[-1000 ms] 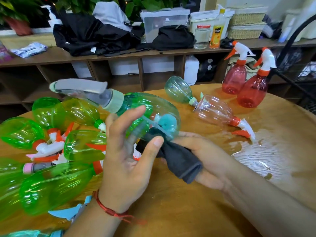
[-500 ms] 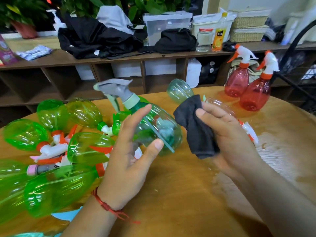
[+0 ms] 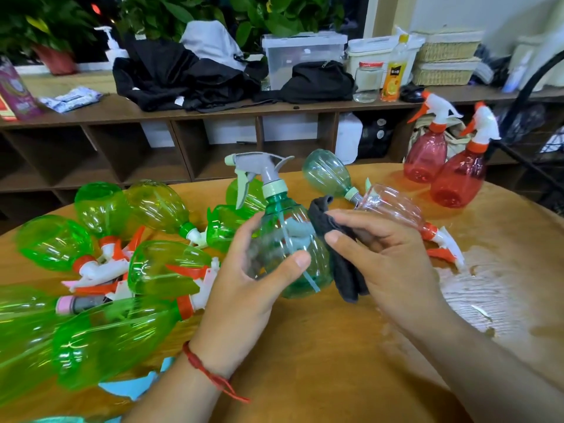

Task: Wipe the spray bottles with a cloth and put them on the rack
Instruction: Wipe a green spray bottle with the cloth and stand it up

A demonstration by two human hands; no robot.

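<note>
Beyond the round wooden tabletop (image 3: 320, 361) I see a long brown shelf unit (image 3: 100, 151) with open cubbies. On its top lie black clothes (image 3: 171, 77), a clear plastic box (image 3: 302, 53) and wicker baskets (image 3: 445, 73). Leafy plants (image 3: 171, 13) stand behind it; a pale wall (image 3: 442, 10) shows at right.

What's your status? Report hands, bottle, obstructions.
Left hand holds teal spray bottle upright. Right hand presses dark cloth to its side. Green bottles heaped left; wet patch right.

Left of the teal bottle (image 3: 283, 236) we lose green bottles (image 3: 36, 331) past the edge; our right hand (image 3: 393, 264) half-covers the cloth (image 3: 348, 276).
</note>
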